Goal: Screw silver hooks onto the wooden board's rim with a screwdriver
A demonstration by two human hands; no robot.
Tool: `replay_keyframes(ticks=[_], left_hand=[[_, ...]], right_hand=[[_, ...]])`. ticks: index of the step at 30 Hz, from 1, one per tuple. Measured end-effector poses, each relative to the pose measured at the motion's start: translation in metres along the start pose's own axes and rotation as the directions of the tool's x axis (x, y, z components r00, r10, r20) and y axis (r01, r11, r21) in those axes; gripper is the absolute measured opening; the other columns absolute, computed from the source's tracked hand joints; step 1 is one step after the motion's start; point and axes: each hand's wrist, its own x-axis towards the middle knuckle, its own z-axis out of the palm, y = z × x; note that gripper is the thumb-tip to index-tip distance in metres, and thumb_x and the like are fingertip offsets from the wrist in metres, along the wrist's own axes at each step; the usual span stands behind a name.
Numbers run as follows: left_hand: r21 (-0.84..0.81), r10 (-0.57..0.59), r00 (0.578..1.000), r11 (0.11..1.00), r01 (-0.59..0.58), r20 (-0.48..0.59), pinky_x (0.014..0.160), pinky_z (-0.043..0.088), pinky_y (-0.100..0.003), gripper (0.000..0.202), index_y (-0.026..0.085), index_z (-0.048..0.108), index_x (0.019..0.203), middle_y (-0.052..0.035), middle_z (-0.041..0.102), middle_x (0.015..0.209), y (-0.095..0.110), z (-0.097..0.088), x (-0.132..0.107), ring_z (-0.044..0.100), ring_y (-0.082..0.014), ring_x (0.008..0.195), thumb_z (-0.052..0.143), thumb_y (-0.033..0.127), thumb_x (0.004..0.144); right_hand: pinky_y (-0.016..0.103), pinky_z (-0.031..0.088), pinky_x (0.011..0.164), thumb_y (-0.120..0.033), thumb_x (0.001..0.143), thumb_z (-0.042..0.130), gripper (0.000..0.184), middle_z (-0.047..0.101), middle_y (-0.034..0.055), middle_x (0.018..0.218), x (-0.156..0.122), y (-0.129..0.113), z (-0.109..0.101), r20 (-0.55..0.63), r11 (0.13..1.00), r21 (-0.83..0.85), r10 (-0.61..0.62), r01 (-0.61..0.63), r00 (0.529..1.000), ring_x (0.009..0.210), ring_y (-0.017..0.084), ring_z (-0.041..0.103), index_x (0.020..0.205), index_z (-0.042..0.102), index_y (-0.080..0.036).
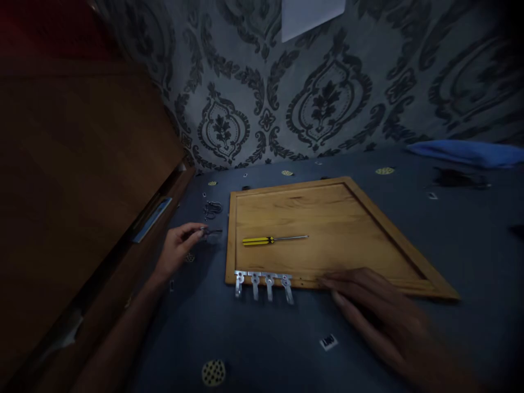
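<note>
A wooden panel (pixel 327 218) lies flat on the blue carpet. A yellow-and-black screwdriver (pixel 270 239) rests on it, tip pointing right. Several small metal brackets (pixel 264 284) hang off the panel's near edge. My left hand (pixel 178 248) is to the left of the panel, its fingers pinched on a small metal piece (pixel 210 232) just above the carpet. My right hand (pixel 368 305) lies open and blurred, fingers stretched flat with the tips touching the panel's near edge, right of the brackets.
A brown wooden cabinet (pixel 82 191) fills the left side. A patterned wall (pixel 307 98) stands behind. More small metal hardware (pixel 213 208) lies on the carpet left of the panel. A blue cloth (pixel 466 153) lies far right.
</note>
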Motion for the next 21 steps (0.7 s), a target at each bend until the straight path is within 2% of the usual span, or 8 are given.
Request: replay_keyframes(ticks=[4, 7, 9, 11, 13, 15, 21], left_hand=[[-0.112, -0.022, 0.991, 0.993, 0.036, 0.129, 0.074, 0.057, -0.029, 0.036, 0.015, 0.080, 0.099, -0.0091, 0.080, 0.092, 0.028, 0.015, -0.014, 0.073, -0.0233, 0.083, 0.069, 0.046, 0.083], [-0.174, -0.011, 0.964, 0.983, 0.059, 0.265, 0.075, 0.057, -0.028, 0.027, 0.017, 0.081, 0.095, -0.0072, 0.081, 0.090, 0.055, 0.026, -0.031, 0.074, -0.0223, 0.083, 0.072, 0.039, 0.082], [-0.202, 0.008, 0.932, 0.977, 0.070, 0.362, 0.075, 0.056, -0.027, 0.022, 0.018, 0.081, 0.096, -0.0060, 0.080, 0.088, 0.072, 0.032, -0.042, 0.073, -0.0206, 0.082, 0.071, 0.034, 0.084], [-0.207, 0.065, 0.873, 0.977, 0.042, 0.484, 0.078, 0.056, -0.026, 0.019, 0.019, 0.081, 0.097, -0.0048, 0.079, 0.089, 0.084, 0.037, -0.052, 0.073, -0.0187, 0.083, 0.068, 0.029, 0.087], [-0.218, 0.116, 0.825, 0.976, 0.009, 0.553, 0.080, 0.056, -0.027, 0.018, 0.022, 0.080, 0.098, -0.0038, 0.078, 0.091, 0.091, 0.041, -0.059, 0.072, -0.0177, 0.085, 0.066, 0.027, 0.089], [-0.234, 0.137, 0.801, 0.972, 0.004, 0.583, 0.080, 0.056, -0.029, 0.018, 0.024, 0.079, 0.101, -0.0035, 0.078, 0.094, 0.094, 0.047, -0.063, 0.071, -0.0180, 0.087, 0.067, 0.028, 0.090], [-0.257, 0.078, 0.791, 0.961, 0.102, 0.607, 0.068, 0.051, -0.027, 0.023, 0.023, 0.075, 0.107, -0.0021, 0.076, 0.085, 0.094, 0.064, -0.063, 0.070, -0.0181, 0.078, 0.069, 0.031, 0.088]], right_hand=[[0.031, 0.061, 0.071, -0.015, 0.096, 0.058, 0.027, 0.075, 0.0045, 0.091, 0.006, -0.019, 0.001, 0.011, 0.997, 0.075, 0.030, -0.031, 0.999, 0.083, 0.020, 0.073, 0.117, 0.070, -0.026], [0.030, 0.061, 0.076, -0.012, 0.099, 0.055, 0.038, 0.074, 0.0043, 0.097, 0.008, -0.044, 0.000, 0.061, 0.983, 0.177, 0.026, -0.036, 0.998, 0.086, 0.018, 0.071, 0.134, 0.060, -0.026], [0.032, 0.060, 0.084, -0.012, 0.101, 0.053, 0.041, 0.074, 0.0070, 0.103, 0.007, -0.060, -0.001, 0.118, 0.978, 0.204, 0.023, -0.047, 0.993, 0.098, 0.019, 0.070, 0.141, 0.054, -0.024], [0.030, 0.060, 0.085, -0.016, 0.104, 0.051, 0.039, 0.073, 0.0079, 0.103, 0.002, -0.072, -0.002, 0.173, 0.973, 0.226, 0.013, -0.052, 0.985, 0.099, 0.018, 0.069, 0.143, 0.051, -0.020], [0.030, 0.060, 0.085, -0.016, 0.104, 0.051, 0.034, 0.073, 0.0074, 0.102, -0.003, -0.079, -0.001, 0.169, 0.969, 0.244, 0.006, -0.048, 0.986, 0.096, 0.017, 0.069, 0.139, 0.054, -0.018], [0.031, 0.061, 0.085, -0.016, 0.104, 0.051, 0.029, 0.073, 0.0070, 0.100, -0.008, -0.081, 0.000, 0.153, 0.962, 0.268, 0.010, -0.051, 0.988, 0.094, 0.017, 0.069, 0.132, 0.059, -0.018], [0.033, 0.062, 0.075, -0.015, 0.101, 0.057, 0.019, 0.074, 0.0054, 0.092, -0.009, -0.077, 0.002, 0.143, 0.889, 0.442, 0.062, -0.119, 0.988, 0.083, 0.016, 0.069, 0.118, 0.066, -0.018]])
